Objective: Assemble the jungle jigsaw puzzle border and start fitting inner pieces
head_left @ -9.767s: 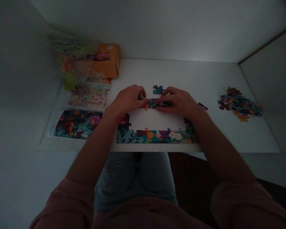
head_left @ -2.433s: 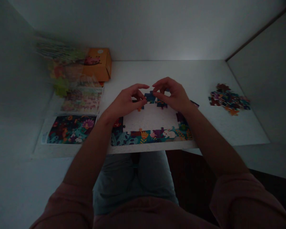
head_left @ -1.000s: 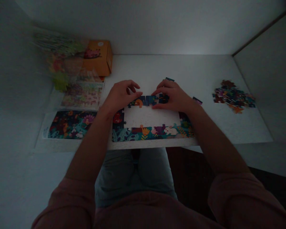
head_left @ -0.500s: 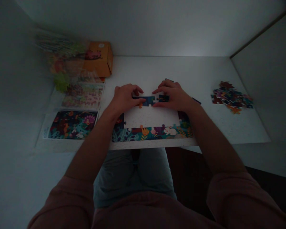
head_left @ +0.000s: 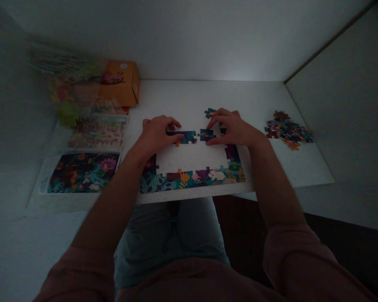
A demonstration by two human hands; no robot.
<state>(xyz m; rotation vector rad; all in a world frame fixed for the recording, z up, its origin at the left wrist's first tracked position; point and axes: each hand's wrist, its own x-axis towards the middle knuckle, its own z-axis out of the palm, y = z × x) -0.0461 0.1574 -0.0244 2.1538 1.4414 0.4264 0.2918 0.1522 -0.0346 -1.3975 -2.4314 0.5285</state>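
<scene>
Head view: a joined strip of cardboard jigsaw pieces (head_left: 182, 136), dark blue with orange flecks, lies under the half-open left hand (head_left: 156, 136). The half-open right hand (head_left: 234, 129) presses a knobbed piece (head_left: 207, 134) just beside it, above a flowery puzzle border (head_left: 189, 178) on a speckled white table (head_left: 302, 167).

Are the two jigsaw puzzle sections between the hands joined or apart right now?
Apart: the puzzle strip by the left hand and the puzzle piece by the right hand have a pale gap between them.
</scene>
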